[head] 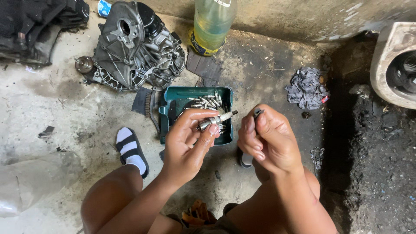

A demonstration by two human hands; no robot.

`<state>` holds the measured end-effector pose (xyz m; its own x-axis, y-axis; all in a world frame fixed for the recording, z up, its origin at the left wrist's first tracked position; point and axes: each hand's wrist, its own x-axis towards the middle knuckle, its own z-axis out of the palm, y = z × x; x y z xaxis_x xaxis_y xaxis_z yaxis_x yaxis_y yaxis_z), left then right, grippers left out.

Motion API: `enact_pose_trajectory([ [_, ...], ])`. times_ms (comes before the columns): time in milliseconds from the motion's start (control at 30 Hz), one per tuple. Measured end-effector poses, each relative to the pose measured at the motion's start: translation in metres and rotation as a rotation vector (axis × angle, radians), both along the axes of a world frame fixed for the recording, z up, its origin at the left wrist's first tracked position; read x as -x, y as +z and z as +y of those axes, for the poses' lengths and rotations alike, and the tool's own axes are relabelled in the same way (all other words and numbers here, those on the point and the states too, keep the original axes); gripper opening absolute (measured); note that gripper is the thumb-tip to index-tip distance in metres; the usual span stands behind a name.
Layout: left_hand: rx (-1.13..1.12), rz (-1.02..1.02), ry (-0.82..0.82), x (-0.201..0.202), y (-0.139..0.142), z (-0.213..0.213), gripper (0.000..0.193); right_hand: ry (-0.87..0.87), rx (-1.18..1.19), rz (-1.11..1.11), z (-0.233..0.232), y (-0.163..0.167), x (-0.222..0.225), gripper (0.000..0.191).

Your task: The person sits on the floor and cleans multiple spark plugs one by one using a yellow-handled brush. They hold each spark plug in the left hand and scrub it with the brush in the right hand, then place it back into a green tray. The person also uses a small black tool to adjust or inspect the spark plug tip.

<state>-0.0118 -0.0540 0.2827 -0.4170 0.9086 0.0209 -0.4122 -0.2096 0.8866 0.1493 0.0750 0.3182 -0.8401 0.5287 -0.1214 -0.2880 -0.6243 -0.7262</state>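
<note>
My left hand (188, 143) pinches a spark plug (219, 118) between thumb and fingers, its tip pointing right. My right hand (268, 141) is closed around a small dark tool (258, 113) whose end pokes up above the knuckles, just right of the plug's tip. Both hands hover over a green plastic tray (173, 108) on the concrete floor, which holds several more spark plugs (207, 102).
A grey metal gearbox housing (132, 47) lies behind the tray. A plastic bottle of yellowish liquid (212, 26) stands at the back. A crumpled grey rag (307, 88) lies right. My sandalled foot (131, 151) and knees are below. A pale round casing (394, 65) is far right.
</note>
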Motion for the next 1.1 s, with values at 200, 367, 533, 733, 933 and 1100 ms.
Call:
enact_pose_trajectory([
  [200,0.020,0.026,0.002,-0.001,0.001,0.000,0.025,-0.039,-0.034,0.029,0.004,-0.002,0.000,0.025],
  [367,0.040,0.025,0.004,0.000,0.002,0.001,0.026,-0.032,-0.098,0.081,0.004,-0.001,-0.002,0.032],
  [533,0.030,0.065,0.013,0.000,0.000,0.001,0.025,-0.024,-0.070,0.048,0.003,0.000,-0.003,0.038],
  [733,0.013,0.177,0.021,0.002,-0.007,-0.001,0.015,-0.061,-0.181,-0.031,0.001,0.002,-0.001,0.033],
  [933,0.138,0.454,0.091,-0.002,-0.011,0.002,0.034,-0.158,-0.451,-0.367,-0.005,0.004,0.000,0.030],
  [1100,0.087,0.142,0.018,-0.005,0.000,0.004,0.024,-0.163,-0.647,-0.265,-0.007,-0.003,0.006,0.018],
])
